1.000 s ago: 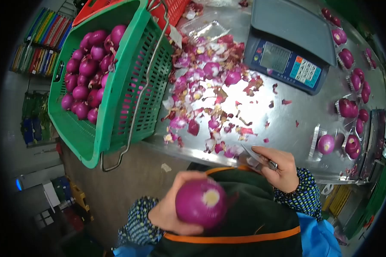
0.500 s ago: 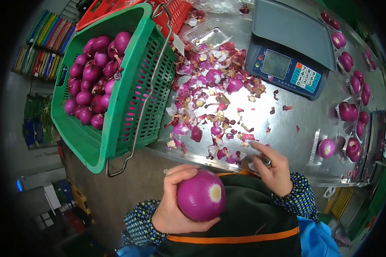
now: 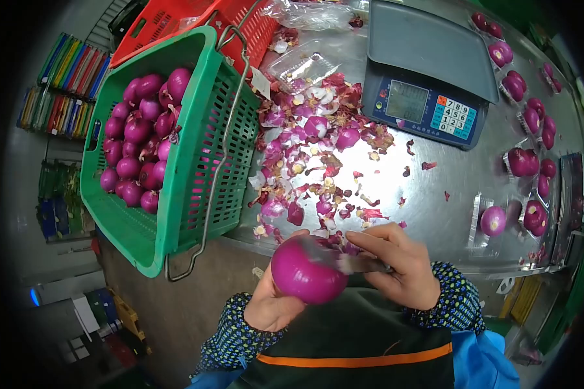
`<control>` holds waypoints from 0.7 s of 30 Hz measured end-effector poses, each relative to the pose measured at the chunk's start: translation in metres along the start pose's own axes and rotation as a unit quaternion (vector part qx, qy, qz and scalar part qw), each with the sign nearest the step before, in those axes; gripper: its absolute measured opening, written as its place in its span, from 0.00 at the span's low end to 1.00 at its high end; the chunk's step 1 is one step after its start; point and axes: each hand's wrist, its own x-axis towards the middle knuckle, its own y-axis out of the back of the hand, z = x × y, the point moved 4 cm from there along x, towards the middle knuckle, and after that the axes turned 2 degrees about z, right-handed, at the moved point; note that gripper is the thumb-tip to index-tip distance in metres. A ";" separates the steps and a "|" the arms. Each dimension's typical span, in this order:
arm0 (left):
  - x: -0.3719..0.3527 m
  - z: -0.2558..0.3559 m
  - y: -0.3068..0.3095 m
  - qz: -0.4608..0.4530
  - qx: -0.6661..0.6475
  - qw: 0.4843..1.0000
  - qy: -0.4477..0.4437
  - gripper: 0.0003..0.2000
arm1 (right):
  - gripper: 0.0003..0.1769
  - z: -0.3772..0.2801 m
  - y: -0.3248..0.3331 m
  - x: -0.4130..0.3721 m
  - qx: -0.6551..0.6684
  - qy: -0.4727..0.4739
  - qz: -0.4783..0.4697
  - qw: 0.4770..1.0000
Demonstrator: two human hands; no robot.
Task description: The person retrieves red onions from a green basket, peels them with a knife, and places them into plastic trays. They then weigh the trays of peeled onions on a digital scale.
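Two hands curled: left [image 3: 270,310] cups onion [image 3: 308,275], right [image 3: 405,269] grips knife [image 3: 360,263] crosswise, tip leftward.

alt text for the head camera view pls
Left hand cups a red onion; right hand holds a blurred knife at its top. Beyond: a metal table with onion skins and scale, and a green basket of onions.

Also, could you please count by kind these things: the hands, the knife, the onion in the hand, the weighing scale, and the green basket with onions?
Hands, left hand and right hand: 2
Knife: 1
Held onion: 1
Weighing scale: 1
Green basket: 1
Total: 6
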 end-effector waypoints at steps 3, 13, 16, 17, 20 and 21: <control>0.001 0.005 -0.004 -0.007 0.064 0.998 -0.008 0.49 | 0.37 -0.014 0.006 0.015 -0.116 0.021 -0.047 0.992; -0.010 0.050 -0.021 -0.036 0.655 0.681 -0.326 0.51 | 0.36 -0.007 0.008 -0.008 0.039 0.037 0.056 0.997; -0.006 0.042 -0.034 -0.011 0.695 0.591 -0.409 0.46 | 0.34 -0.008 -0.001 -0.004 0.011 0.029 0.041 0.999; -0.004 0.041 -0.038 0.000 0.710 0.535 -0.458 0.44 | 0.34 -0.008 -0.001 -0.005 0.010 0.029 0.054 0.998; 0.014 0.039 -0.048 0.010 0.746 0.413 -0.522 0.42 | 0.23 0.041 -0.004 -0.034 0.058 -0.159 0.102 0.980; 0.024 0.039 -0.049 0.022 0.758 0.399 -0.516 0.42 | 0.20 0.062 -0.001 -0.057 0.153 -0.210 0.156 0.953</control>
